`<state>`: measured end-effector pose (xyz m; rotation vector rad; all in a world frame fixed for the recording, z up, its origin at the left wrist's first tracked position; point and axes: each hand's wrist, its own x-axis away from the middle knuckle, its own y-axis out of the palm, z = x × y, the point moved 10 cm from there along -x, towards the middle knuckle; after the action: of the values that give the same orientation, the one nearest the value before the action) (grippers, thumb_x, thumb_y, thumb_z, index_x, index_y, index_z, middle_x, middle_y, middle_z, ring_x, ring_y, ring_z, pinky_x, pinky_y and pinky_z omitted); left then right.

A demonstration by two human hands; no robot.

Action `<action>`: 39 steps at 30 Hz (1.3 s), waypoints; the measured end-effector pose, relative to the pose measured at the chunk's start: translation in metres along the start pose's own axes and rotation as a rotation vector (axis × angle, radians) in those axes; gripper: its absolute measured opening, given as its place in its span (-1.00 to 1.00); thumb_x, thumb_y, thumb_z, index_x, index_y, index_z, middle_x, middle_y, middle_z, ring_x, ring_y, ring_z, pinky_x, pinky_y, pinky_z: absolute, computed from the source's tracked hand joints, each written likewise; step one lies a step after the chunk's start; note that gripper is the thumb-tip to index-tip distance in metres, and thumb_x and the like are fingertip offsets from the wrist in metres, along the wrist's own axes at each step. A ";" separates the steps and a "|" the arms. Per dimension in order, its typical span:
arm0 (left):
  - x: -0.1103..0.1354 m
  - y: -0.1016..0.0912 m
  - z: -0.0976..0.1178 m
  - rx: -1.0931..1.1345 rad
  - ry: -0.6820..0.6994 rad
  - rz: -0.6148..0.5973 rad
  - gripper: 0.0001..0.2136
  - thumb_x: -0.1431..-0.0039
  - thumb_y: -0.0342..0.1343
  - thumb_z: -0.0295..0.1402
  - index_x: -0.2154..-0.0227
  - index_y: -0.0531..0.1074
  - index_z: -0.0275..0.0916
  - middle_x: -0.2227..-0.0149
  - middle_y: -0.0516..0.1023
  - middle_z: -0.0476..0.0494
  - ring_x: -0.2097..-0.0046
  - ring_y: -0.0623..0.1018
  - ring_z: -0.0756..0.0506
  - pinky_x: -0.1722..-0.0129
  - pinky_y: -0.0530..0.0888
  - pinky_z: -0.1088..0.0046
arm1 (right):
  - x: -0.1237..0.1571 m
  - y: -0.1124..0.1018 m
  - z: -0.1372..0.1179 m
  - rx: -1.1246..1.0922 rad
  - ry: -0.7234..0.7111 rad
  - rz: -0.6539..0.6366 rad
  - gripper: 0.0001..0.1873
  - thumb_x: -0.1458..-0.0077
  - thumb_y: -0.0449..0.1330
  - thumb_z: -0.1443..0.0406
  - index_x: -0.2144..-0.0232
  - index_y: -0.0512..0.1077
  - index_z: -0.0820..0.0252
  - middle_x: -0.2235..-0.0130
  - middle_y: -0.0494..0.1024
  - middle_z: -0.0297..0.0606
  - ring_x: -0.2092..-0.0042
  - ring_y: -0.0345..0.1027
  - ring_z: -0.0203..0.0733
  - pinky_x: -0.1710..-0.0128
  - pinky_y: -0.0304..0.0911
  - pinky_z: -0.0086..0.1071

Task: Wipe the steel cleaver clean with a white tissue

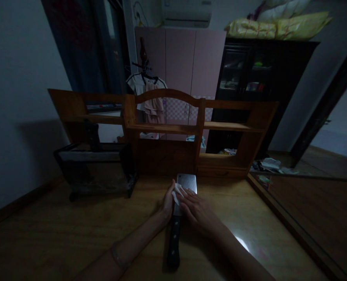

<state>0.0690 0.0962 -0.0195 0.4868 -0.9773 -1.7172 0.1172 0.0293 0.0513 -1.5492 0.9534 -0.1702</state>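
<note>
Cleaver [179,203] lies lengthwise, blade pointing away.

Very dim room, glare spot on table [243,242], edges bent w/ wide-angle.

Wooden desk top [74,234]: warm brown, glossy, with a bright glare patch right of the fingers [188,195], nearer the body. Cleaver [176,234] lies flat on it under the fingers, steel blade showing just beyond the fingertips, dark handle running back toward the body. Wooden shelf unit [164,156] stands on the desk just beyond the fingers. Dark glass-sided box [94,171] sits well left of them, toward the back.
</note>
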 end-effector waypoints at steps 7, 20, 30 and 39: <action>0.002 0.010 -0.001 -0.014 -0.046 -0.076 -0.42 -0.37 -0.20 -0.01 0.03 0.48 -0.47 0.13 0.59 -0.40 0.01 0.56 -0.27 -0.11 0.36 0.21 | 0.003 -0.008 0.029 0.063 0.101 0.129 -0.51 -0.43 -0.14 0.25 -0.35 0.04 0.04 -0.36 -0.02 -0.29 -0.36 -0.15 -0.10 -0.34 -0.05 -0.02; -0.003 -0.001 0.000 -0.020 0.017 -0.024 -0.56 -0.36 -0.05 -0.10 0.15 0.52 -0.43 0.20 0.61 -0.31 0.14 0.60 -0.18 -0.01 0.43 0.34 | 0.004 -0.013 0.014 -0.035 0.055 0.129 -0.49 -0.44 -0.16 0.21 -0.38 -0.07 -0.01 -0.38 -0.12 -0.35 -0.38 -0.23 -0.11 -0.36 -0.10 -0.05; -0.006 -0.009 0.005 0.013 0.078 0.025 -0.64 -0.27 0.10 -0.10 0.37 0.50 -0.38 0.34 0.59 -0.20 0.28 0.59 -0.08 0.06 0.45 0.44 | 0.003 0.004 -0.003 -0.040 0.010 -0.008 -0.40 -0.44 -0.13 0.19 -0.40 -0.27 0.03 -0.40 -0.29 -0.34 -0.39 -0.41 -0.10 -0.38 -0.19 -0.05; 0.000 0.003 0.001 -0.007 -0.015 0.025 -0.53 -0.41 -0.16 -0.13 0.09 0.50 -0.43 0.15 0.61 -0.29 0.00 0.55 -0.19 -0.12 0.35 0.34 | 0.005 0.004 0.023 0.052 0.104 0.051 -0.40 -0.45 -0.17 0.14 -0.40 -0.28 0.03 -0.40 -0.28 -0.32 -0.40 -0.44 -0.11 -0.37 -0.17 -0.05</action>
<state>0.0700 0.0958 -0.0168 0.4556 -0.9847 -1.7031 0.1323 0.0444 0.0401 -1.4788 1.0615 -0.2396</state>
